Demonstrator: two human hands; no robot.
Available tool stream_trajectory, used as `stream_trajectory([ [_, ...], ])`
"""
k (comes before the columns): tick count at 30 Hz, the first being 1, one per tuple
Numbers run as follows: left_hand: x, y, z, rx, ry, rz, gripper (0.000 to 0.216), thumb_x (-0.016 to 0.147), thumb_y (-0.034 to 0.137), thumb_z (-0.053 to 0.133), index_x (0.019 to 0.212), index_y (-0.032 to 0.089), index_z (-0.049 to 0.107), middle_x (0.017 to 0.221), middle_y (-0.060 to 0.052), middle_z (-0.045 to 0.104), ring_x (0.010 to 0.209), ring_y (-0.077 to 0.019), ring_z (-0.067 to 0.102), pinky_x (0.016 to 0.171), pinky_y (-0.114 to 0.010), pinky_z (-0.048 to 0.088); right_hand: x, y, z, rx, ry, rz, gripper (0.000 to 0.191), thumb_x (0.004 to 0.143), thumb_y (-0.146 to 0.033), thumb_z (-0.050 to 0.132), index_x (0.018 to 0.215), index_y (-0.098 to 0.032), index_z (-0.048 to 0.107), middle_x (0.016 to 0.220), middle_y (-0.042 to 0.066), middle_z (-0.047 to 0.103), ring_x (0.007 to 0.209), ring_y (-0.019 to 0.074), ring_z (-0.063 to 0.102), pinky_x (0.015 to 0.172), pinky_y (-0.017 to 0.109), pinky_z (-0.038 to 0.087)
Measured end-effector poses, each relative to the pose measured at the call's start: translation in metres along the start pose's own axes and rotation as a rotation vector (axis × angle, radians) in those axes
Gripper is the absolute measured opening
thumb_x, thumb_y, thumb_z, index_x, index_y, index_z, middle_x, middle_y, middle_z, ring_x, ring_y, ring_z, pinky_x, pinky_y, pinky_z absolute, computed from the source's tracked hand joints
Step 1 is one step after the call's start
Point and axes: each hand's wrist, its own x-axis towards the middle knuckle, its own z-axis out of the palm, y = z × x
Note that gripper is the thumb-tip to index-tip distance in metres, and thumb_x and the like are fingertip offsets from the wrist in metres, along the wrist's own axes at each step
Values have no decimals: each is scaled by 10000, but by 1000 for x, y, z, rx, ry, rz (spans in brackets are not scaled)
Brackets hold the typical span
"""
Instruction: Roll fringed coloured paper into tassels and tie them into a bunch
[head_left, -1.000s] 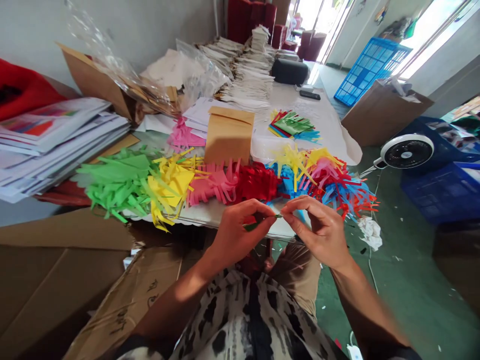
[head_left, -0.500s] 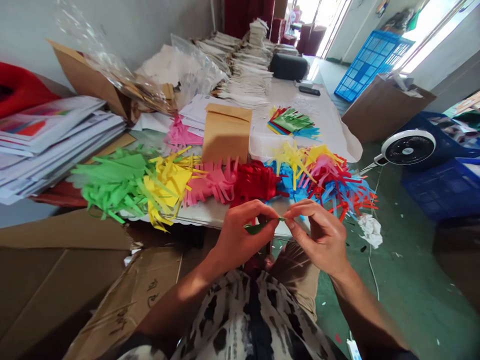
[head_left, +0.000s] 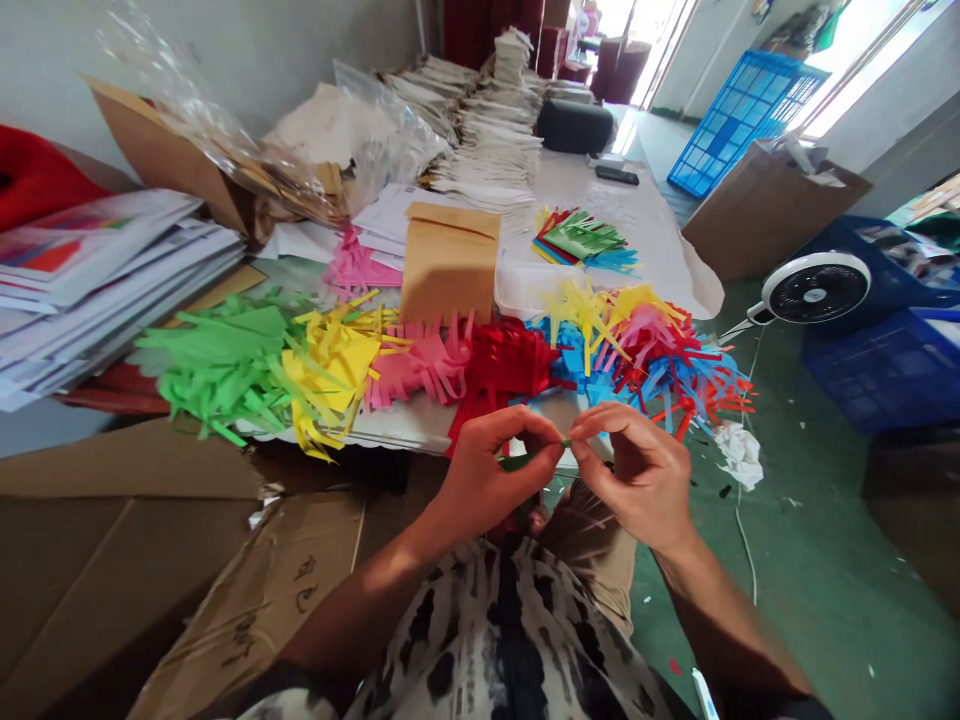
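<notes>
Between my two hands, just off the table's front edge, is a small piece of green tissue paper [head_left: 514, 462], mostly hidden by my fingers. My left hand [head_left: 499, 465] pinches it between thumb and forefinger. The fingertips of my right hand [head_left: 637, 465] are closed on its other end, almost touching the left fingertips. Behind the hands lie fringed paper pieces in piles: red [head_left: 514, 360], pink [head_left: 424, 365], yellow [head_left: 334, 365] and green [head_left: 225, 350]. To the right is a mixed heap of fringed tassels [head_left: 652, 345] in blue, yellow, pink and red.
A brown envelope [head_left: 450, 265] stands behind the piles. Further back are a fanned stack of coloured fringes [head_left: 585, 240], a phone [head_left: 617, 175], a black case [head_left: 575, 126] and white stacks [head_left: 487, 140]. A fan [head_left: 817, 290] stands right; an open cardboard box [head_left: 112, 540] is at left.
Both hands keep their pinch on the green paper and have shifted only slightly. The view has moved a little.
</notes>
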Motion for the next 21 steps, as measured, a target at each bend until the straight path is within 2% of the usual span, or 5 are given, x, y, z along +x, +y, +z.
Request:
stream_trajectory([
  [6, 0, -6, 4, -66, 12, -72, 75, 906, 244, 760, 865, 196, 721, 825, 4, 731, 751, -116, 636, 666, -243, 432, -2, 2, 3, 18, 21, 82, 198, 914, -94, 700, 982, -280, 709, 930, -8, 714, 910, 165, 680, 821, 311, 534],
  [9, -1, -7, 2, -150, 31, -128, 210, 872, 277, 821, 994, 220, 661, 841, 17, 739, 763, -119, 661, 684, -233, 463, -3, 3, 2, -4, 4, 106, 191, 910, -94, 699, 969, -275, 712, 923, -8, 714, 899, 161, 679, 810, 302, 535],
  [13, -3, -7, -4, -235, -52, -156, 311, 885, 305, 825, 1131, 236, 647, 975, -11, 780, 887, -143, 722, 791, -246, 531, -3, 3, 0, 34, 83, 135, 198, 895, -83, 691, 933, -275, 719, 886, -22, 715, 852, 143, 678, 772, 269, 542],
  [18, -3, -8, -7, -194, -59, -210, 304, 882, 348, 835, 1126, 232, 695, 943, -7, 785, 864, -149, 734, 797, -250, 550, -2, 7, -3, 61, 106, 179, 173, 904, -117, 705, 956, -281, 729, 893, -22, 707, 815, 134, 660, 744, 260, 539],
  [21, -1, -8, -2, -196, -25, -204, 291, 867, 358, 848, 1081, 221, 708, 893, -4, 778, 827, -146, 727, 773, -244, 553, -5, 10, 0, 52, 74, 172, 163, 908, -147, 724, 996, -284, 720, 969, -5, 709, 894, 157, 669, 812, 295, 548],
])
